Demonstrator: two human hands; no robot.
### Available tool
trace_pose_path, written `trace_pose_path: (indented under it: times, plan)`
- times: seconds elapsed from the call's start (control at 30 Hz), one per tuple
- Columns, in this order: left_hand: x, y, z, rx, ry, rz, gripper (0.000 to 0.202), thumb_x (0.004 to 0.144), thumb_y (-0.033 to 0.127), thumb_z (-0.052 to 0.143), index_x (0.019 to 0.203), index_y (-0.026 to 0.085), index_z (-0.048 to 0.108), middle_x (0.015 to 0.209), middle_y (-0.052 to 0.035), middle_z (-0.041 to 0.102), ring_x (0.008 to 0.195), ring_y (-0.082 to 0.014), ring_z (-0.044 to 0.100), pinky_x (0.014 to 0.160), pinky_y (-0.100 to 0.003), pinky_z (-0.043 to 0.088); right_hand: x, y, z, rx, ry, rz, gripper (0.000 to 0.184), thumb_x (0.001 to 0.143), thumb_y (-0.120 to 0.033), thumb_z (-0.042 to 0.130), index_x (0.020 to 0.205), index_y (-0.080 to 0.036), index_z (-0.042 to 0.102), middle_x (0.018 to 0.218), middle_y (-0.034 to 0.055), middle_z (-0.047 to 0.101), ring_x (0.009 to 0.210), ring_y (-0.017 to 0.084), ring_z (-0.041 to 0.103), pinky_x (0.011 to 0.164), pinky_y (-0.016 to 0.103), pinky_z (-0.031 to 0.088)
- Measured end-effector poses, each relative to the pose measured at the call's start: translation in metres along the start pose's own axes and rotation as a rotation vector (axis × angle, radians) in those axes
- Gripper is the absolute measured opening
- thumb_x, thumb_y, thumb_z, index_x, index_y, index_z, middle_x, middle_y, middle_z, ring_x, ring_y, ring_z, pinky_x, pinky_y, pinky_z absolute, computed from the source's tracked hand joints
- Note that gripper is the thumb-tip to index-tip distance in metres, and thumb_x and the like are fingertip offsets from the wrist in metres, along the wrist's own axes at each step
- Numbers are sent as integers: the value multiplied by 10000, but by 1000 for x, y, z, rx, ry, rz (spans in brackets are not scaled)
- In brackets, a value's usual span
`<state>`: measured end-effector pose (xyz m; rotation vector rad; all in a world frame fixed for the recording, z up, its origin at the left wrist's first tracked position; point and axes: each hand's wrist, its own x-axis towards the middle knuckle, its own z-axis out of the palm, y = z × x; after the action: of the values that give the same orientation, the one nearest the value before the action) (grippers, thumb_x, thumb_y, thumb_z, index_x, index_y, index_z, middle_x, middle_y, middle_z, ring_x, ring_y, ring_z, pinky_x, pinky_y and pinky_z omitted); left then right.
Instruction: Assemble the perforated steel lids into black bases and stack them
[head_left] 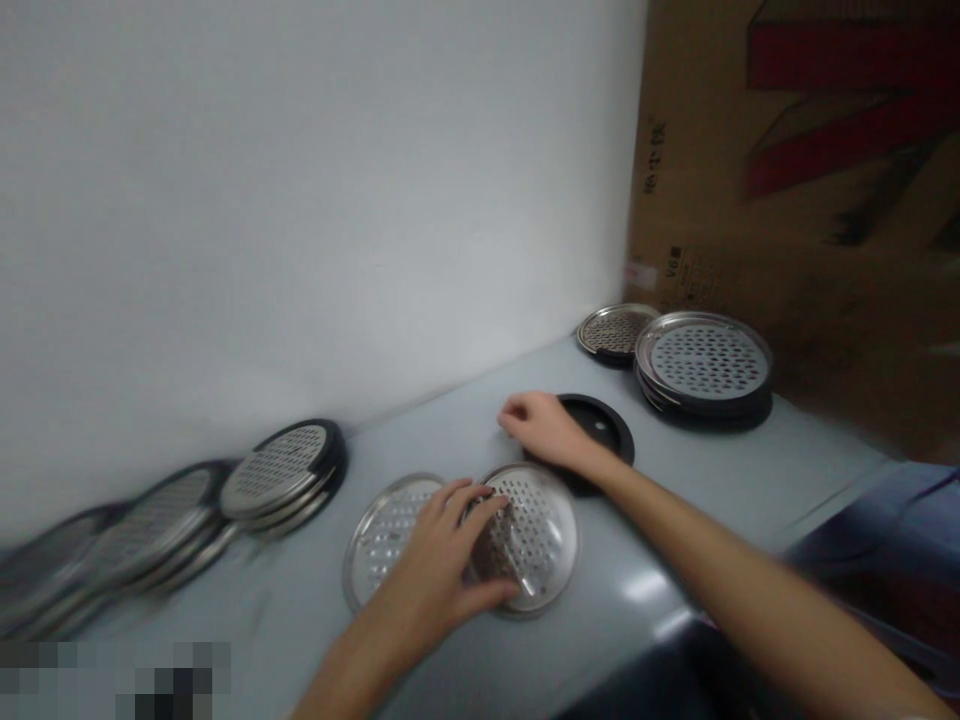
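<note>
The left hand lies nearest, its fingers spread and curled over a perforated stainless-steel plate on the bench. Whether it grips the plate or only rests on it cannot be determined. A second perforated steel plate lies flat just left of the first, partly beneath the hand. The right hand rests with fingers loosely together at the edge of a black round disc; no firm grip can be confirmed.

Three pieces thus lie separately on the bench, apart from the stacks. Farther on, a single perforated plate lies near the corner, just beside a stack of black-rimmed plates. At left, tilted plate stacks lean against the white wall, blurring toward the edge of view. A cardboard carton stands beyond the corner.
</note>
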<state>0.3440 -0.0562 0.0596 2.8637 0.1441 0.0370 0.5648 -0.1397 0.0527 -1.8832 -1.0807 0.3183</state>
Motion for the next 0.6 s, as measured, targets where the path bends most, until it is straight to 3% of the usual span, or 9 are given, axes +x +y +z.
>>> trace_pose_path:
  times: [0.4, 0.6]
  plan:
    - [10, 13, 0, -60, 1, -9, 740, 697, 385, 884, 1366, 276, 590, 1377, -108, 563, 1328, -354, 452, 1124, -572, 407, -2, 0, 3, -52, -19, -23, 188, 871, -129, 577, 771, -159, 733, 721, 26, 724, 687, 154, 620, 650, 241, 396]
    - [3, 2, -3, -76, 86, 22, 554, 897, 354, 704, 1418, 290, 527, 1424, -92, 545, 1377, -328, 403, 1149, -578, 370, -15, -15, -5, -101, 27, -77, 180, 919, -150, 556, 832, -162, 714, 785, 28, 719, 723, 157, 615, 703, 259, 410]
